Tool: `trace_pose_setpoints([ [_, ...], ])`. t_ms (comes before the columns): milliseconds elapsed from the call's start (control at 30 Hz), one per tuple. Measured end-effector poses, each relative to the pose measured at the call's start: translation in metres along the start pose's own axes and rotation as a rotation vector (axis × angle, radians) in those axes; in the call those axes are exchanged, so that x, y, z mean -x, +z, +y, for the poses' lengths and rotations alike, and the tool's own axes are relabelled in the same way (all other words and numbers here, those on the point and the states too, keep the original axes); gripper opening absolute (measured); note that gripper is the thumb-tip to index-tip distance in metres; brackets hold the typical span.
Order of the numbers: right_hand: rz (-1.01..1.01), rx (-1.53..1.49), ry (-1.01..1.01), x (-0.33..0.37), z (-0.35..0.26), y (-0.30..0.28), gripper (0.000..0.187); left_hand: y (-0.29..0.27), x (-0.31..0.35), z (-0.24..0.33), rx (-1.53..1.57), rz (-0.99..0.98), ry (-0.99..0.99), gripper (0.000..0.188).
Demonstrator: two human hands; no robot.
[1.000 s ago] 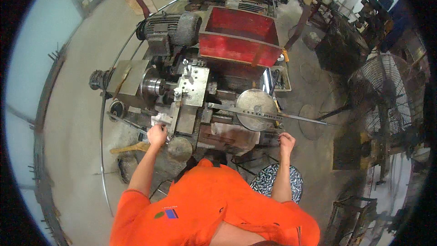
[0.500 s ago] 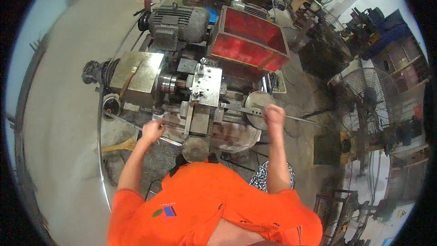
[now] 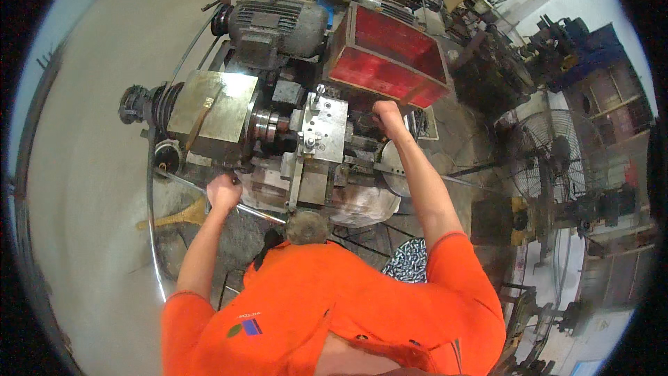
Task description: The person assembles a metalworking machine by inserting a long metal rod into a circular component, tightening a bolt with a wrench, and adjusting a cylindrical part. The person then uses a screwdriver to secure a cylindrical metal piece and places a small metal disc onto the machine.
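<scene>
My left hand is closed beside the shiny metal rod at the front of a small lathe. A dark tip shows at its fingers, too small to name. My right hand is closed behind the round handwheel, just short of the red box; whatever its curled fingers hold is hidden. Between the hands sits a bright metal tool block with bolts on top. It faces the spindle chuck, which sticks out from the headstock with its brass-coloured cover.
A grey electric motor and an open red box stand behind the lathe. A brush lies on the cover. Small metal parts fill a container by my right side. A caged fan stands at the right.
My right hand has moved away from the long bar by the handwheel, going farther back and left toward the red box. My left hand has shifted slightly left along the rod.
</scene>
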State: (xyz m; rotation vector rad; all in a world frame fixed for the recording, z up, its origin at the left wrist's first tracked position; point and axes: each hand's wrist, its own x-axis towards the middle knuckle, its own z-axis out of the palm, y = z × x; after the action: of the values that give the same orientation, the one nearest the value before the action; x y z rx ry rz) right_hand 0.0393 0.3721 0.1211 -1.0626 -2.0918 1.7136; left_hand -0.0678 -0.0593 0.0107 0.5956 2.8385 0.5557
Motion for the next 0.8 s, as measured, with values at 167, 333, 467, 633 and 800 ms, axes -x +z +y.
trace_pose_setpoints([
  [167, -0.094, -0.041, 0.117, -0.035, -0.006, 0.010, 0.019, -0.002, 0.001, 0.000, -0.082, 0.021, -0.051, 0.023],
  [333, -0.204, -0.100, 0.125, -0.059, 0.010, 0.004, 0.015, -0.002, 0.001, 0.002, -0.147, -0.009, -0.043, 0.021],
  [467, -0.204, -0.068, 0.128, -0.078, 0.029, 0.007, 0.016, -0.002, 0.002, 0.007, -0.172, -0.018, -0.072, 0.020],
  [633, -0.246, -0.017, 0.113, -0.082, 0.018, 0.007, 0.016, -0.001, 0.001, 0.009, -0.128, 0.005, -0.076, 0.020],
  [800, -0.253, 0.037, 0.149, -0.080, 0.008, 0.020, 0.020, 0.003, 0.000, 0.004, -0.102, 0.026, -0.090, 0.021],
])
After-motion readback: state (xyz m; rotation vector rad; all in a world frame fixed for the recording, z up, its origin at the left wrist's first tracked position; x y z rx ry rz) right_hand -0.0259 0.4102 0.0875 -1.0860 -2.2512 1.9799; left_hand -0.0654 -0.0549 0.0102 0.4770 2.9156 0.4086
